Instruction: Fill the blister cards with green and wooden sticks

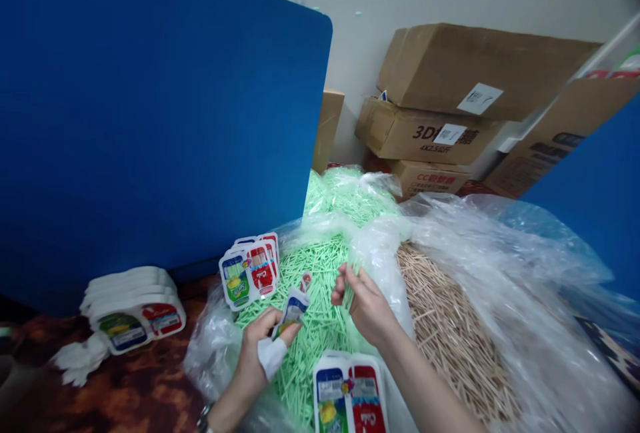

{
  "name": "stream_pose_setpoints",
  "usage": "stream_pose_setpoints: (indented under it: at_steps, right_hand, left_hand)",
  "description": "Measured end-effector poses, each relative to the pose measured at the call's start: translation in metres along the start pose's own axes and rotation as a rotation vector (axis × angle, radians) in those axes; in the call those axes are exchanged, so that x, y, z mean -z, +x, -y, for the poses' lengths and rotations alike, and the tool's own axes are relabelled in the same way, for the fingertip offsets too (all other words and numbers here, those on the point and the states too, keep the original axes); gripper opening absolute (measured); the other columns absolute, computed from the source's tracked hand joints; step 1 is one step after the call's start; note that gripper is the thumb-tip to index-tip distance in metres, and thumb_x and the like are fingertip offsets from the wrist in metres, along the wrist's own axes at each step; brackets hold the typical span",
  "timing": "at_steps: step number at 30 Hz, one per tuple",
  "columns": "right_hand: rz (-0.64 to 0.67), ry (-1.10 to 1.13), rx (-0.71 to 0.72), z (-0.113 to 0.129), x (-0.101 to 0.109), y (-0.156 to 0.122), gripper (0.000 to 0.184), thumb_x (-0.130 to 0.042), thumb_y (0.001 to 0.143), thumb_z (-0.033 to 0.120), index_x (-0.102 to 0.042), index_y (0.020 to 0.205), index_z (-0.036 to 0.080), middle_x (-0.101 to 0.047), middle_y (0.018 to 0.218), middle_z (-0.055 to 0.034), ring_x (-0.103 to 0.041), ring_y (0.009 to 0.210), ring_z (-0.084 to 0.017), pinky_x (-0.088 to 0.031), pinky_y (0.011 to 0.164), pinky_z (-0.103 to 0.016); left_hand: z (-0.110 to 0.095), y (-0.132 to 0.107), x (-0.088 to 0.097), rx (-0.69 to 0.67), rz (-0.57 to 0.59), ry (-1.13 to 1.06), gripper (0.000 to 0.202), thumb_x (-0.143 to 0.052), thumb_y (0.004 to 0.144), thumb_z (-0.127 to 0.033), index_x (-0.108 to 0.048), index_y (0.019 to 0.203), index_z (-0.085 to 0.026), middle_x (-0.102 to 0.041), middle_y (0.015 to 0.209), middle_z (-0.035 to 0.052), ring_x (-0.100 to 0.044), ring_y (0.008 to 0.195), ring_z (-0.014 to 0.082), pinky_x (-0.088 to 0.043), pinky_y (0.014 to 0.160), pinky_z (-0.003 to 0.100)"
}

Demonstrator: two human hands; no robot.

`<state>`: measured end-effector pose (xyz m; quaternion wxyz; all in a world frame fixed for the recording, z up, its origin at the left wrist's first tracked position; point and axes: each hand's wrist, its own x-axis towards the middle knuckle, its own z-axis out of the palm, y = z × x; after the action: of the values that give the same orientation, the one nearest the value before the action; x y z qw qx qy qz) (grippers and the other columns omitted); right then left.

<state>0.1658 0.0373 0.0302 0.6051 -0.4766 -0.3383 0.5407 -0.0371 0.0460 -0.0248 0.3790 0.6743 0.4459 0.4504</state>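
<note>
My left hand is closed on a small printed plastic pack, held over a pile of green sticks. My right hand is pinched shut on a small bunch of green sticks, a little to the right of the pack. The green sticks lie in an opened clear plastic bag. Beside them, to the right, lies a pile of brown wooden sticks. A white bandage or wrap shows on my left thumb.
A stack of printed packs leans on the green pile; another pack pair lies near my wrists. A white stack of packs sits left on the brown table. A blue divider stands behind. Cardboard boxes are piled at the back.
</note>
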Motion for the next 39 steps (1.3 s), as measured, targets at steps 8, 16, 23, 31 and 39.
stream_pose_setpoints:
  at_steps: [8, 16, 23, 31, 39]
  right_hand:
    - [-0.145, 0.074, 0.359, 0.020, -0.051, -0.012, 0.020, -0.044, 0.093, 0.045, -0.048, 0.096, 0.026, -0.055, 0.074, 0.0046, -0.065, 0.076, -0.016, -0.048, 0.088, -0.041]
    - [-0.092, 0.004, 0.462, 0.004, -0.055, -0.014, 0.018, -0.040, 0.096, 0.041, -0.047, 0.095, 0.025, -0.054, 0.074, 0.0053, -0.065, 0.075, -0.013, -0.040, 0.099, -0.044]
    - [-0.060, -0.089, 0.516, 0.001, -0.056, -0.017, 0.019, -0.037, 0.098, 0.037, -0.049, 0.092, 0.024, -0.054, 0.080, 0.0035, -0.063, 0.086, -0.014, -0.035, 0.103, -0.043]
    - [-0.125, -0.379, 0.490, -0.007, -0.055, -0.028, 0.028, -0.035, 0.097, 0.042, -0.056, 0.098, 0.023, -0.065, 0.101, -0.0044, -0.040, 0.126, -0.020, -0.028, 0.107, -0.041]
    - [-0.256, -0.280, 0.246, -0.003, -0.054, -0.021, 0.042, -0.033, 0.095, 0.051, -0.064, 0.096, 0.022, -0.065, 0.114, -0.0054, -0.044, 0.126, -0.021, -0.024, 0.109, -0.043]
  left_hand:
    - [-0.019, -0.001, -0.015, -0.146, 0.091, 0.157, 0.015, -0.057, 0.084, -0.020, -0.061, 0.070, -0.017, -0.060, 0.069, 0.0028, -0.055, 0.064, 0.0172, -0.043, 0.062, 0.026]
    - [-0.019, -0.002, -0.018, -0.190, 0.094, 0.165, 0.014, -0.057, 0.086, -0.021, -0.062, 0.073, -0.016, -0.061, 0.071, 0.0045, -0.056, 0.068, 0.0191, -0.044, 0.064, 0.028]
    - [-0.023, -0.003, -0.018, -0.172, 0.100, 0.130, 0.014, -0.056, 0.087, -0.019, -0.060, 0.073, -0.016, -0.060, 0.072, 0.0046, -0.056, 0.067, 0.0185, -0.044, 0.064, 0.027]
    - [-0.017, -0.001, -0.019, -0.254, 0.080, 0.144, 0.012, -0.057, 0.087, -0.018, -0.057, 0.076, -0.017, -0.059, 0.074, 0.0045, -0.057, 0.070, 0.0187, -0.044, 0.065, 0.028]
    - [-0.012, 0.000, -0.019, -0.410, 0.079, 0.194, 0.006, -0.056, 0.088, -0.013, -0.059, 0.084, -0.016, -0.061, 0.078, 0.0064, -0.057, 0.073, 0.0200, -0.045, 0.066, 0.030]
